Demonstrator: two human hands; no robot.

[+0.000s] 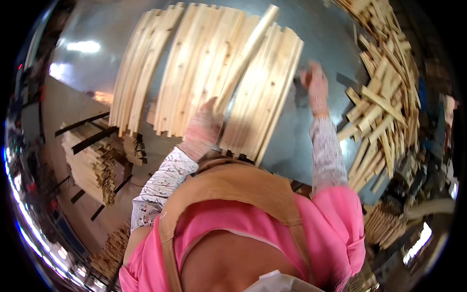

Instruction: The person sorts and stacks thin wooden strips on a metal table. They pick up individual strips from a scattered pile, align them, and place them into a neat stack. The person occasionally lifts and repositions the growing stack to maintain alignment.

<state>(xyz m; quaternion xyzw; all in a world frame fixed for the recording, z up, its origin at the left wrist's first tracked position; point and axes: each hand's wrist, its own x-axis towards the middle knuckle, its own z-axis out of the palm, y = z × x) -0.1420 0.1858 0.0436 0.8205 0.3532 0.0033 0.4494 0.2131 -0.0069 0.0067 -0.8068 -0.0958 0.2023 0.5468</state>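
My left hand [203, 127], in a pale pink glove, is closed around the near end of a wooden strip [248, 53]. That strip slants up to the right across the gap between two groups of strips, its far end raised over them. Left of it lies a wide middle group of pale strips [199, 73], side by side with a few dark knots. A narrower group [265, 92] lies to its right. My right hand [316, 87], gloved too, is over the metal table right of the strips; motion smears its fingers, and I see nothing held.
Another group of strips [146, 68] lies at the left of the grey metal table [107, 29]. A loose heap of wooden pieces [379, 107] covers the right side. Stacked strips [87, 160] rest on dark bars at the lower left, and more wood [384, 226] is at the lower right.
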